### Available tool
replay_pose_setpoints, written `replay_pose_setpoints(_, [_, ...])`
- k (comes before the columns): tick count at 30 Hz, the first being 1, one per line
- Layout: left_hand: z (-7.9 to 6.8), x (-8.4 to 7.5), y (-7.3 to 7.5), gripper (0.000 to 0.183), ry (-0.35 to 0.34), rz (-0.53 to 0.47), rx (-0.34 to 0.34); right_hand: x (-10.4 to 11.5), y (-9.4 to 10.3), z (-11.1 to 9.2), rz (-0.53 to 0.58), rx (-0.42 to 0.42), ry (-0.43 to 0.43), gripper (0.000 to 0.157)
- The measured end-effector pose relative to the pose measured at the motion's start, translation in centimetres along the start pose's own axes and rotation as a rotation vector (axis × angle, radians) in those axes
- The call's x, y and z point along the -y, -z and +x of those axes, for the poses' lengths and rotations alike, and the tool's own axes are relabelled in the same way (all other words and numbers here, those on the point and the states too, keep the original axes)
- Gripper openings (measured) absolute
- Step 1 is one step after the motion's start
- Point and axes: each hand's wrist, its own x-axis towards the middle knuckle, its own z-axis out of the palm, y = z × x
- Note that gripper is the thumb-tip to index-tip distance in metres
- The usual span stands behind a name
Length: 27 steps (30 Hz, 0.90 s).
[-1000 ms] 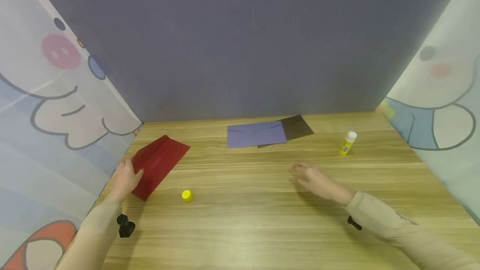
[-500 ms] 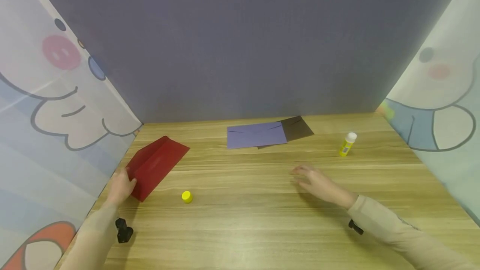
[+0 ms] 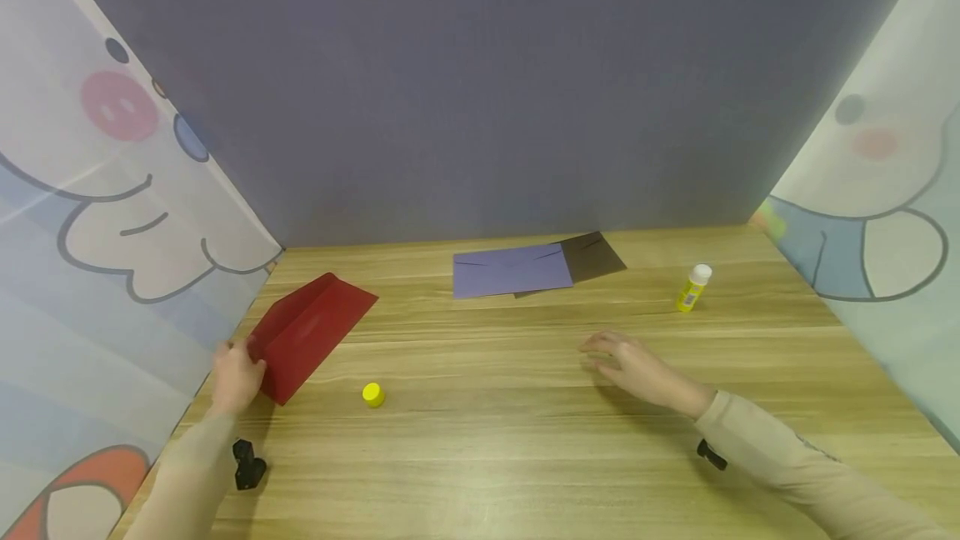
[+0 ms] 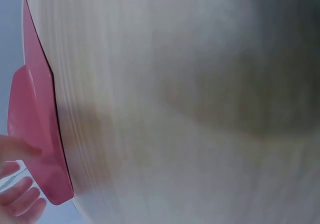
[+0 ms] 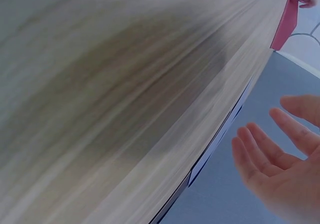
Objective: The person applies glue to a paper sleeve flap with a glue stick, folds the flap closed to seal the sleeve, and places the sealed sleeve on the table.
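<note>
A red envelope [image 3: 315, 336] lies slanted at the left of the table, its flap unfolded toward the left side. My left hand [image 3: 236, 377] pinches the flap side near its lower left corner. In the left wrist view, the thumb lies over the red paper [image 4: 42, 114] and the other fingers [image 4: 22, 196] curl by its edge. My right hand [image 3: 630, 365] hovers over the table at right of centre, fingers loosely bent and holding nothing. The right wrist view shows its spread fingers [image 5: 265, 151].
A purple envelope [image 3: 512, 272] overlaps a dark brown one [image 3: 596, 257] at the back. A glue stick with white cap [image 3: 693, 288] stands at the right. A round yellow cap [image 3: 373, 395] lies left of centre. Grey panel [image 3: 480, 90] closes the back; printed cloth walls flank both sides.
My left hand has shifted left and slightly toward me, drawing the envelope's flap further outward. The right hand stays almost where it was.
</note>
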Motion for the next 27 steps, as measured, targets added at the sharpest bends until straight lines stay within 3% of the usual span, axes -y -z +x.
replay_pose_setpoints(5, [0.2,0.0,-0.2,0.044,0.065,-0.038,-0.067,0.0,0.0,0.0,-0.009,0.002,0.002,0.029])
replay_pose_setpoints(9, [0.5,0.3,-0.2,0.052,0.116,-0.025,0.01,0.1,0.1,0.1,-0.007,0.016,-0.007,0.029])
replay_pose_setpoints(13, [0.5,0.7,-0.2,0.04,0.124,0.008,0.097,0.2,0.1,0.0,-0.004,0.025,-0.007,0.029])
replay_pose_setpoints(27, [0.9,0.9,0.4,0.02,0.079,0.022,0.157,0.2,0.2,0.0,0.001,0.042,-0.006,0.028])
